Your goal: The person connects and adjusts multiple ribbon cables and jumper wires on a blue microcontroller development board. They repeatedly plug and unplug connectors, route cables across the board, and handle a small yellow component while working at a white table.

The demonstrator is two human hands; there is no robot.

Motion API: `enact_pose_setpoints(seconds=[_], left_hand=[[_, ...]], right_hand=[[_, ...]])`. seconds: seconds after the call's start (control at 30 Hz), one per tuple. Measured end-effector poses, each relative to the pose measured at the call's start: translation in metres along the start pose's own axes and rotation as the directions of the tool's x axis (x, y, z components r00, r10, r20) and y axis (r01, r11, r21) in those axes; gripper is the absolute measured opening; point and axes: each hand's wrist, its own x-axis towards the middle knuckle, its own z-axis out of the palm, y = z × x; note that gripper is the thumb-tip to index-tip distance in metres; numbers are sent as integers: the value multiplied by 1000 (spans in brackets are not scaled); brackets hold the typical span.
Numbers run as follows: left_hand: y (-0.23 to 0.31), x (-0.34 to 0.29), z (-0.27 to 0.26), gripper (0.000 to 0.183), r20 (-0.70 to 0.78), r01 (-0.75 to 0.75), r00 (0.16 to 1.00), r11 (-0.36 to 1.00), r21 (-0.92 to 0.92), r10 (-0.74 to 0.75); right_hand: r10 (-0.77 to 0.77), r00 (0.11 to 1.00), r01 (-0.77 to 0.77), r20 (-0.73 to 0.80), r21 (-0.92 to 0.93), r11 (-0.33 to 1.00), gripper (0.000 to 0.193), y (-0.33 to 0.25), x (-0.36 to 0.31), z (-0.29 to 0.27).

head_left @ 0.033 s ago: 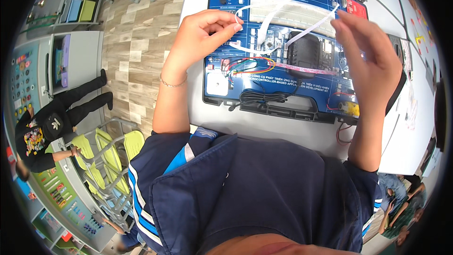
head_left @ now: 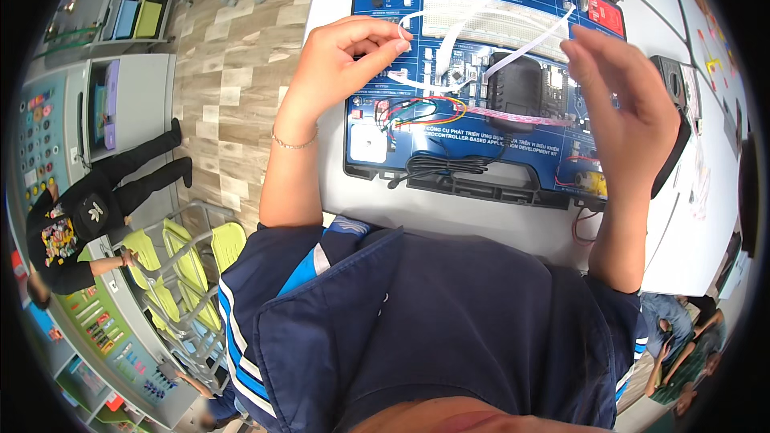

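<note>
My left hand (head_left: 345,68) pinches one part of a thin white ribbon cable (head_left: 473,5) between thumb and index finger, over the left side of a blue electronics kit board (head_left: 449,156). The cable loops in the air above the board and doubles back near my right hand. With thumb and fingers curved and slightly apart, my right hand (head_left: 630,104) hovers just beside the cable's right bend; contact is not visible. Beneath the cable are a white breadboard (head_left: 457,26) and a black adapter-like block (head_left: 515,92). Coloured jumper wires (head_left: 433,112) lie nearer me.
The kit sits in a black case with a handle (head_left: 473,188) on a white table (head_left: 682,252). A coiled black cable (head_left: 445,167) lies at its near edge. Green chairs (head_left: 184,265) and a person in black (head_left: 76,220) are at the left; other people sit at lower right.
My right hand has shifted slightly down and left, its fingertips a little lower beside the cable. The left hand and the white cable look nearly still.
</note>
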Motion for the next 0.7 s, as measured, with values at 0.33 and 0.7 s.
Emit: enact_pose_setpoints(seconds=[0.33,0.7], left_hand=[[-6,12,-7,13,45,-267,963,906,330,268],[5,7,-3,12,19,-278,955,872,403,296]], right_hand=[[62,998,-61,-17,59,996,16,2,-20,-5],[71,997,-72,20,12,997,15,-4,-24,-8]])
